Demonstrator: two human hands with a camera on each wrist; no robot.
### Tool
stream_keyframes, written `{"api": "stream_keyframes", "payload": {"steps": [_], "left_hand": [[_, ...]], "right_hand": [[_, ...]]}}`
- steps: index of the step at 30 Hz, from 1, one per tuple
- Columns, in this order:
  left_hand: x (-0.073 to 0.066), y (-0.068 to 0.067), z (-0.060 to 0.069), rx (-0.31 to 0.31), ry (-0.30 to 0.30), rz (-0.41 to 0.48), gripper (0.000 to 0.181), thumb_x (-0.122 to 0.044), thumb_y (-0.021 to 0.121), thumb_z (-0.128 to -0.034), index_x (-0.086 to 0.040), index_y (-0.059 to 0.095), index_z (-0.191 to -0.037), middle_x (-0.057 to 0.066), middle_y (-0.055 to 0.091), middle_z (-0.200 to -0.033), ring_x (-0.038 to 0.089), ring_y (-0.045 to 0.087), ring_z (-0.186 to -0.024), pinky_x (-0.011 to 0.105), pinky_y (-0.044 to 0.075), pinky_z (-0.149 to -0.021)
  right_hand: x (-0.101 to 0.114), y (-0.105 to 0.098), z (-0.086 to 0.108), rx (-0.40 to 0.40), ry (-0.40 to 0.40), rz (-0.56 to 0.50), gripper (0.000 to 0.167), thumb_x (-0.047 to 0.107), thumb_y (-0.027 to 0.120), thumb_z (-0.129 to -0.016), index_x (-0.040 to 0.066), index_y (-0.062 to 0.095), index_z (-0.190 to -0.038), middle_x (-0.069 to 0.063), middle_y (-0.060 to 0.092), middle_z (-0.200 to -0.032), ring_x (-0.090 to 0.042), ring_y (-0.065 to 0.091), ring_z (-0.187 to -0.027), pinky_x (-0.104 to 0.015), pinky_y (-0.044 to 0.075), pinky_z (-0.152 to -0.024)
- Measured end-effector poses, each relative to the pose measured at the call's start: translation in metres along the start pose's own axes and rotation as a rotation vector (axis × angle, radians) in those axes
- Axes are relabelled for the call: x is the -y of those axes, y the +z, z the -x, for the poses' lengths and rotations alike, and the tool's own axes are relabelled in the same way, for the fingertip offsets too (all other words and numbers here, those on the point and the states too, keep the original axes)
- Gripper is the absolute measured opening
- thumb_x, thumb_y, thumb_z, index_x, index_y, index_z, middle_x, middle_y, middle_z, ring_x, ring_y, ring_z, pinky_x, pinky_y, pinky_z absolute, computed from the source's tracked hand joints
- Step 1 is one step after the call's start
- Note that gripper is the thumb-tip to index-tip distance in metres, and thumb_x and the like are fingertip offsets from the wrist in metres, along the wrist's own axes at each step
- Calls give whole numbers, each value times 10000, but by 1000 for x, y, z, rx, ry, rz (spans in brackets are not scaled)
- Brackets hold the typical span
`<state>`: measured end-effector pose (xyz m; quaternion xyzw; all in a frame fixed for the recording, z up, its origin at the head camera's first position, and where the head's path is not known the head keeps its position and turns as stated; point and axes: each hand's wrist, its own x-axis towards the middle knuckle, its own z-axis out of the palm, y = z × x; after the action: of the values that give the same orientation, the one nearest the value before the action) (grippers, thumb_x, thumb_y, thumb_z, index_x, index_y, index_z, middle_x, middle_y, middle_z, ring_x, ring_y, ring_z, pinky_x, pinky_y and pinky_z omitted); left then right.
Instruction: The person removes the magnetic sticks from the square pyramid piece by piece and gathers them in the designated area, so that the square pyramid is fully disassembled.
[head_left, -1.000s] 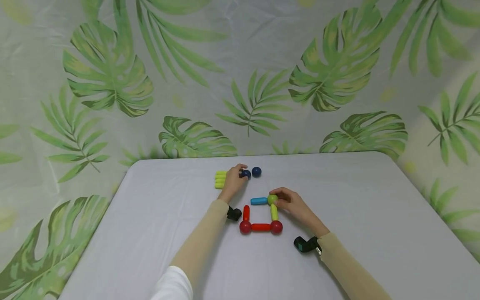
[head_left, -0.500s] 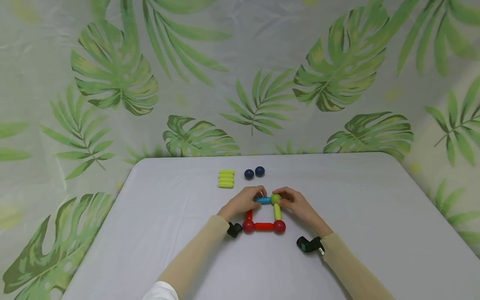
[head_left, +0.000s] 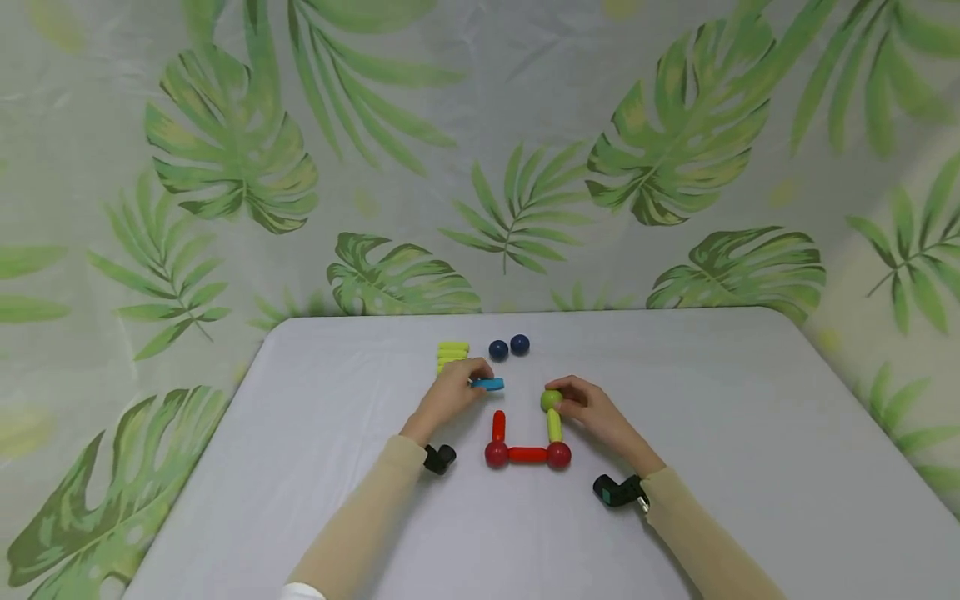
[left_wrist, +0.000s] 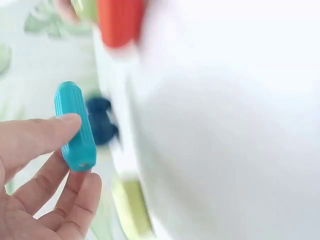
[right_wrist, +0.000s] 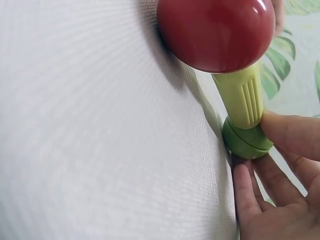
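Observation:
My left hand (head_left: 448,396) pinches a blue rod (head_left: 489,384) between thumb and fingers, held off the table in the left wrist view. The ribbed blue rod (left_wrist: 75,125) touches nothing else there. With its fingertips, my right hand (head_left: 591,412) grips a green ball (head_left: 551,400). A yellow-green rod (head_left: 555,425) joins that ball to a red ball (head_left: 558,455). From there a red rod (head_left: 528,454) runs left to another red ball (head_left: 497,454), which bears an upright-pointing red rod (head_left: 498,426) with a free far end.
Two navy balls (head_left: 520,344) sit near the back of the white table (head_left: 675,375). Left of them lie several yellow-green rods (head_left: 453,346) side by side, partly behind my left hand. A leaf-patterned cloth (head_left: 510,208) hangs behind the table.
My left hand went from the navy balls to the blue rod beside the green ball. It now has drawn that rod away to the left and up. My right hand stays at the green ball.

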<state>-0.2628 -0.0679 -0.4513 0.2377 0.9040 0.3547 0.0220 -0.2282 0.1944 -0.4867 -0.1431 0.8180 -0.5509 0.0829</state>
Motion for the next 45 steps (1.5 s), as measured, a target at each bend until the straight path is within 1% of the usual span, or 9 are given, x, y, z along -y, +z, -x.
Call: {"api": "stream_keyframes", "payload": {"steps": [3, 8, 15, 18, 20, 25, 28, 37, 45], "left_hand": [[16, -11, 4, -60, -48, -80, 162, 61, 674, -832, -54, 666, -944, 50, 650, -941, 205, 572, -891, 349, 483, -841], [33, -18, 6, -80, -94, -181, 166, 69, 681, -816, -56, 676, -925, 55, 609, -931, 243, 547, -923, 373, 466, -849], [36, -20, 8, -135, -134, -215, 176, 79, 697, -794, -58, 668, -899, 72, 561, -913, 254, 531, -903, 371, 475, -809], [32, -19, 11, -129, -112, -161, 180, 52, 711, -801, -59, 656, -933, 80, 553, -929, 251, 519, -910, 365, 464, -810], [27, -16, 13, -50, -64, -67, 190, 22, 698, -830, -50, 654, -999, 85, 577, -980, 239, 532, -909, 349, 470, -803], [9, -8, 19, 336, 17, 208, 276, -59, 578, -938, -33, 605, -1212, 79, 599, -1153, 177, 584, -869, 277, 496, -756], [2, -3, 21, 429, 20, 249, 280, -38, 558, -934, -53, 614, -1208, 49, 599, -1114, 151, 576, -832, 248, 482, -745], [6, 2, 20, 359, -11, 342, 153, 0, 663, -866, -44, 658, -1012, 10, 622, -938, 167, 609, -746, 283, 515, -703], [6, 1, 27, 253, 31, 294, 110, -18, 717, -834, -64, 666, -921, -7, 632, -879, 153, 581, -745, 269, 499, -674]], "right_hand": [[1, -2, 1, -15, 10, -5, 299, 55, 571, -949, 14, 561, -1244, -169, 539, -1273, -335, 503, -1173, -470, 396, -1005], [3, -4, 2, 2, -15, -14, 319, 78, 576, -953, -9, 548, -1259, -201, 527, -1278, -358, 500, -1168, -484, 395, -1002], [2, -1, 1, 9, -15, -15, 321, 77, 568, -957, -13, 541, -1264, -201, 525, -1278, -351, 505, -1163, -463, 409, -995], [1, -1, 0, 9, -10, -9, 317, 77, 565, -958, -11, 544, -1262, -197, 526, -1276, -348, 505, -1162, -450, 413, -994], [1, -1, 0, 9, -9, -5, 316, 82, 565, -959, -11, 544, -1260, -195, 526, -1276, -347, 503, -1163, -453, 411, -995], [4, -1, 1, 5, -15, -10, 315, 76, 564, -959, -15, 543, -1259, -201, 521, -1279, -355, 494, -1174, -479, 393, -1005], [9, 0, 2, 11, -9, -19, 318, 51, 552, -960, -34, 534, -1266, -217, 516, -1286, -369, 488, -1182, -487, 384, -1011], [43, 1, 15, 24, 9, -15, 310, -16, 521, -952, -100, 511, -1251, -278, 500, -1274, -418, 479, -1172, -505, 388, -1001], [3, 1, 3, 0, -3, -6, 309, 65, 553, -960, -20, 542, -1257, -212, 520, -1282, -366, 490, -1174, -485, 399, -998]]}}
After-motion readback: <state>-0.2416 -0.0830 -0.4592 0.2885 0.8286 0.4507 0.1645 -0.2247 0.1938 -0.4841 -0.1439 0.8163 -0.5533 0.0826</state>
